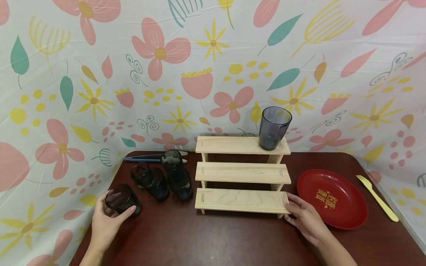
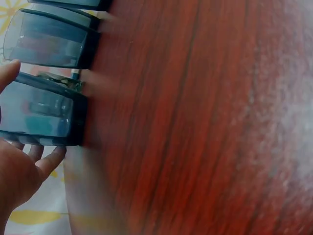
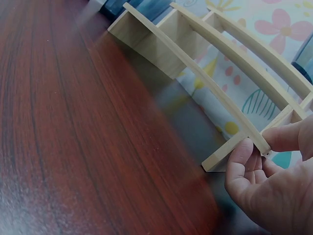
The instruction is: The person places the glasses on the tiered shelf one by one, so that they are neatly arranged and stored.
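Note:
At the table's left edge my left hand (image 1: 108,223) holds a dark tinted glass (image 1: 124,199), thumb on one side and fingers round the other. In the left wrist view that glass (image 2: 36,110) has its base against the tabletop. My right hand (image 1: 306,218) pinches the right end of the lowest step of a three-tier wooden stand (image 1: 241,200). The right wrist view has the thumb above that board and curled fingers (image 3: 239,164) below it. A bluish glass (image 1: 274,127) stands upright on the stand's top step, at the right, apart from both hands.
Several dark glasses (image 1: 159,186) cluster left of the stand, with blue tongs (image 1: 146,158) behind them. A red oval plate (image 1: 349,207) lies right of the stand, and a yellow knife (image 1: 379,199) beyond it. Flower-patterned cloth (image 1: 199,55) hangs behind the brown table (image 1: 213,244).

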`<state>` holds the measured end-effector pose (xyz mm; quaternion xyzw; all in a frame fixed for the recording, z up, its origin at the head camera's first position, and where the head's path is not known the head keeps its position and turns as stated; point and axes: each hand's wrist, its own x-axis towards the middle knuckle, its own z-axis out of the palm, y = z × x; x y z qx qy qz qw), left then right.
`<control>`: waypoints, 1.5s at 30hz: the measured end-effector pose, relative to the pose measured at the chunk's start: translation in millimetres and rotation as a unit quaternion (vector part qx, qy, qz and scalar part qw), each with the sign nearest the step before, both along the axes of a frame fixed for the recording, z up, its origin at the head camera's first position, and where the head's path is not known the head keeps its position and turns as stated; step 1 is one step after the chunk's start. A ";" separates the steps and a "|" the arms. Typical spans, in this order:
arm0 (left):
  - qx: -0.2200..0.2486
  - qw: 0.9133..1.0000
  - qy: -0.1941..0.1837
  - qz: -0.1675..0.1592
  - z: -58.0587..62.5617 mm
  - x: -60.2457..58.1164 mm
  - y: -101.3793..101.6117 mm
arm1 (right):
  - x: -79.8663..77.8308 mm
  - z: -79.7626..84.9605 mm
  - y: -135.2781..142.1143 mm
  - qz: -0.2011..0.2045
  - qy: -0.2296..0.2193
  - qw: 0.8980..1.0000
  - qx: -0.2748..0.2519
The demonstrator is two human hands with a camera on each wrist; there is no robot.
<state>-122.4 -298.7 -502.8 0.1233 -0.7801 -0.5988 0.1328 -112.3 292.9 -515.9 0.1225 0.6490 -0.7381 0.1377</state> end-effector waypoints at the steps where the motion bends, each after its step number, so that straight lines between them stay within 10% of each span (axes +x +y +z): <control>1: -0.002 1.000 -0.003 0.007 -1.5 0.0 0.4 | -0.1 0.0 0.0 0.000 0.001 1.000 0.000; 19: -0.024 0.993 0.068 0.092 2.0 1.2 4.4 | 0.0 1.8 0.3 0.004 0.001 1.000 -0.001; 45: -0.077 0.985 0.144 0.063 94.4 -21.1 22.0 | -0.1 1.9 1.9 0.008 -0.009 1.000 -0.007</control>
